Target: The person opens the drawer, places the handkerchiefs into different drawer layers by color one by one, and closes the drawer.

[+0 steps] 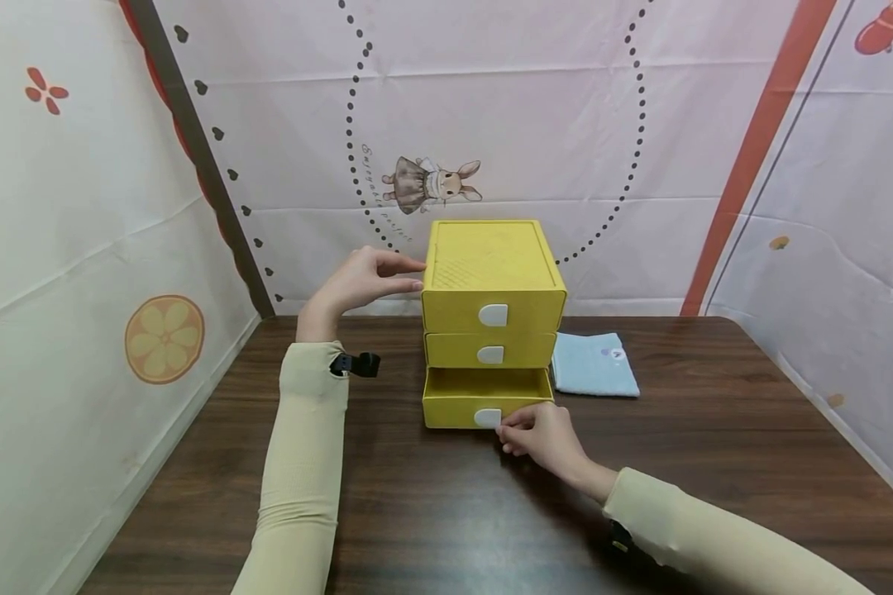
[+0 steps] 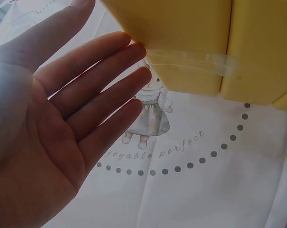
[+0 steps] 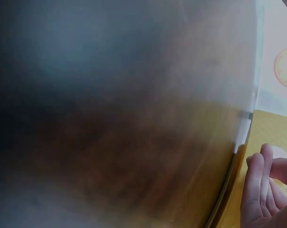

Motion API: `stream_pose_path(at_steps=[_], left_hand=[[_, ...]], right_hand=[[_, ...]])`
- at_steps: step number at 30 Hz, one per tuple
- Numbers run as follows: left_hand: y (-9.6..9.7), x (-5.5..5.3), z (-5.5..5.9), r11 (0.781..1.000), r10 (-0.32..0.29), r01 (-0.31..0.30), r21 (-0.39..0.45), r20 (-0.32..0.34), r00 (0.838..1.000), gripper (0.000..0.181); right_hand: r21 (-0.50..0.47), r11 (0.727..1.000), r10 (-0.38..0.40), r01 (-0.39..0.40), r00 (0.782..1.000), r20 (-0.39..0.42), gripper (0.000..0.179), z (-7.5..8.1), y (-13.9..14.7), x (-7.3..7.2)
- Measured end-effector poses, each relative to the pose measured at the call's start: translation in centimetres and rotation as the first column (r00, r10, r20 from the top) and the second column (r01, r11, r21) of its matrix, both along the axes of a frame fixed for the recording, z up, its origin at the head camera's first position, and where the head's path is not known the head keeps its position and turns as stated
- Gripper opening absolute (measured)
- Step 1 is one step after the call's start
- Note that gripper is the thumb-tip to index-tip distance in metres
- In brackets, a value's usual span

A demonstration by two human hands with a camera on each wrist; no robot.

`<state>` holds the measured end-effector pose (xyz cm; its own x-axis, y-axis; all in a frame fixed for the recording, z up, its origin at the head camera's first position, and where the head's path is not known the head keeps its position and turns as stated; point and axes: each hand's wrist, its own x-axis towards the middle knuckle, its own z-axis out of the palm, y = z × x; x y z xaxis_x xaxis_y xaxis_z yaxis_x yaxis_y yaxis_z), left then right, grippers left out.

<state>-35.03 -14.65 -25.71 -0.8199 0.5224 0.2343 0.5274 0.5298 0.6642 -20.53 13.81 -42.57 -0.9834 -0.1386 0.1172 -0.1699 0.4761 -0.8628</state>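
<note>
A yellow cabinet [image 1: 494, 256] with three stacked drawers stands on the table. Its bottom drawer [image 1: 454, 411] is pulled out part way, and the inside that shows holds nothing. My right hand [image 1: 546, 438] pinches the white handle [image 1: 488, 418] of that drawer at its right edge. In the right wrist view, the thumb and fingers of the right hand [image 3: 269, 190] come together over the handle. My left hand [image 1: 360, 281] is at the cabinet's upper left side, fingers extended, fingertips touching it. From the left wrist, the left hand [image 2: 67, 109] shows its open palm beside the yellow wall [image 2: 181, 28].
A folded light blue cloth [image 1: 595, 365] lies just right of the cabinet. Behind the dark wooden table [image 1: 417, 512] hangs a printed white curtain [image 1: 565, 124], with more at both sides. Much of the right wrist view is blurred.
</note>
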Motion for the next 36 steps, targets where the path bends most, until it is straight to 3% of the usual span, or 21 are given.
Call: stream_pose_path(at_steps=[31,36], left_hand=[[0.0,-0.1,0.0,1.000,0.008,-0.008,-0.008,-0.017,1.000,0.043],[0.0,-0.1,0.0,1.000,0.003,-0.003,-0.007,-0.020,1.000,0.042]], right_hand=[[0.028,0.995,0.094,-0.095,0.995,0.034,0.013,-0.2,0.8,4.3],[0.011,0.992,0.127,-0.128,0.990,0.069,0.012,-0.3,1.1,4.9]])
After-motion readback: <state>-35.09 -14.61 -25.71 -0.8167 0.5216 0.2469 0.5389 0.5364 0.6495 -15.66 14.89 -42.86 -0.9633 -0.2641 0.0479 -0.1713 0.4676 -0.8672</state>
